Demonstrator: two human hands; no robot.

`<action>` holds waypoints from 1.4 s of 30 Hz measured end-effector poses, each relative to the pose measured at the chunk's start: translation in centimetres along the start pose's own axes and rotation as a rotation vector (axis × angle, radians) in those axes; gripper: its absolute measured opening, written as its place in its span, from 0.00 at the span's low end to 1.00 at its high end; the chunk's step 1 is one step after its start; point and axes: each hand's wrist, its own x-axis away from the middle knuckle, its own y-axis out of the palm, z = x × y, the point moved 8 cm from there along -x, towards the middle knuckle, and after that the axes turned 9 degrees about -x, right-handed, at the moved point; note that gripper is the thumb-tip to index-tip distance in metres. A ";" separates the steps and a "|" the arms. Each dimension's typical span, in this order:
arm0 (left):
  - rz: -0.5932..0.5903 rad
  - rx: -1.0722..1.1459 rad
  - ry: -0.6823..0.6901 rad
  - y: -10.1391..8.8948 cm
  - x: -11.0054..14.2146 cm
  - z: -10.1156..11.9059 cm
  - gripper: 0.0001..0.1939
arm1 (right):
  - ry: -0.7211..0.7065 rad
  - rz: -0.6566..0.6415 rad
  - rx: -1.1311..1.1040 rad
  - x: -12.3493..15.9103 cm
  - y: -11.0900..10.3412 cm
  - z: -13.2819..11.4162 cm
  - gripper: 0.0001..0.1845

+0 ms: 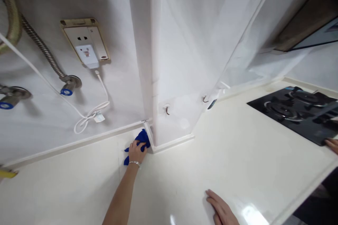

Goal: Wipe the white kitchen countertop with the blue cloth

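My left hand [136,153], with a bracelet at the wrist, presses a bunched blue cloth [143,137] into the corner where the white countertop [169,182] meets the wall ledge and the pillar. Its fingers are curled over the cloth, and loose ends of the cloth stick out to the left. My right hand [221,209] lies on the countertop near the bottom of the view, its visible fingers stretched out and holding nothing. Part of that hand is cut off by the frame edge.
A black gas stove [295,109] is set in the counter at right, with another person's hand [333,145] at its edge. Two hooks [167,110] are on the pillar [185,59]. A plugged socket [86,42], a looped white cord [91,114] and valves [69,86] line the left wall.
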 end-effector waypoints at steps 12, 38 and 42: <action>-0.016 0.077 0.088 -4.0 18.3 7.7 0.11 | -0.063 0.042 -0.031 -0.2 0.3 -0.7 0.31; 0.046 -0.255 0.047 -6.4 22.5 2.7 0.11 | -0.020 0.004 -0.049 0.0 0.6 0.0 0.30; 0.084 -0.358 -0.141 -9.0 23.9 -6.0 0.13 | -0.036 0.010 -0.057 0.1 0.6 -0.1 0.30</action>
